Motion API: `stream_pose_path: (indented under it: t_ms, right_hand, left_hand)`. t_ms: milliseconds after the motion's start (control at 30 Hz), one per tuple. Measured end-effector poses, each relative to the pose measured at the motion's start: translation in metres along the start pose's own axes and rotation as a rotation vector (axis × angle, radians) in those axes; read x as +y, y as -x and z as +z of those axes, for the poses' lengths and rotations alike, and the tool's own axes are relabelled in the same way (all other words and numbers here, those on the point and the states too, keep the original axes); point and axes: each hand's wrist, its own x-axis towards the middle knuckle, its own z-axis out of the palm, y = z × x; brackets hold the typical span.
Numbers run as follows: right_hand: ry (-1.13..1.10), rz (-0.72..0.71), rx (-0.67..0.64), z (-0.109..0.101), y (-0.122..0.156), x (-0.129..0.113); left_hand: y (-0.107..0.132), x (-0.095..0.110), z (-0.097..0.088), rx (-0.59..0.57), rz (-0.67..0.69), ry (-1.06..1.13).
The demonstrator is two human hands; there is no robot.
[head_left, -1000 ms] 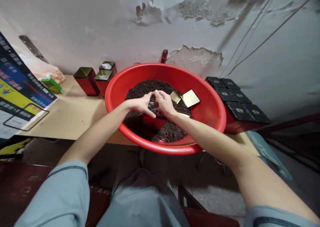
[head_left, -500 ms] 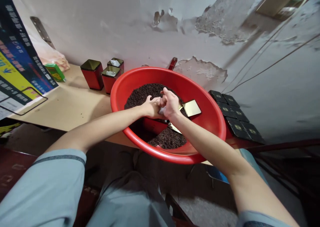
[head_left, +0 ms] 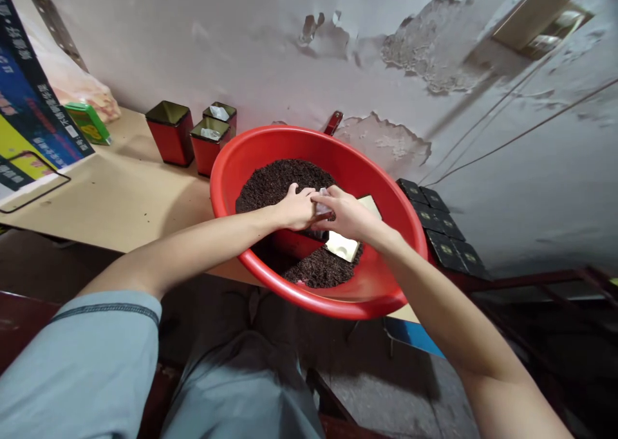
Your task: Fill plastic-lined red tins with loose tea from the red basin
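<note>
A large red basin holds dark, loose material like dried tea leaves. Inside it, a red tin box lies partly hidden below my hands. A clear plastic bag bunches up at the tin's right end, between both hands. My left hand has its thumb raised and its fingers closed against the bag; their tips are partly hidden. With bent fingers and thumb, my right hand grips the bag from the other side. Just below it rests a gold-coloured lid, with a second gold lid partly behind my right hand.
Three red tins stand left of the basin, among them a taller tin. Farther left are a green box and a printed carton. Several black-topped tins sit at right by the peeling wall.
My right hand has opened from a tight curl and now spans the bag, more of which shows. The near gold lid is more exposed. The view has shifted slightly.
</note>
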Motion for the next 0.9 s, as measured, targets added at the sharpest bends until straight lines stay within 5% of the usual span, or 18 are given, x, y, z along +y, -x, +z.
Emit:
stream_pose_path:
  t_ms: [133, 333, 467, 600, 733, 900]
  right_hand:
    - [-0.045, -0.049, 0.074, 0.022, -0.004, 0.003]
    - [-0.151, -0.069, 0.351, 0.052, -0.006, 0.003]
    - [-0.201, -0.173, 0.308, 0.049, -0.012, 0.005]
    - [-0.217, -0.177, 0.217, 0.031, -0.017, 0.003]
    - [-0.181, -0.049, 0.124, 0.021, -0.02, -0.009]
    - [-0.272, 0.23, 0.206, 0.024, -0.022, -0.019]
  left_hand:
    - [-0.001, 0.0, 0.005, 0.046, -0.048, 0.025]
    - [-0.001, -0.004, -0.008, -0.06, -0.155, 0.271]
    - [0.009, -0.023, -0.019, -0.156, -0.106, 0.278]
    - [0.007, -0.027, -0.01, -0.128, -0.075, 0.266]
    - [-0.005, -0.018, 0.007, -0.01, -0.126, 0.285]
    - [-0.009, -0.01, 0.013, 0.068, -0.189, 0.261]
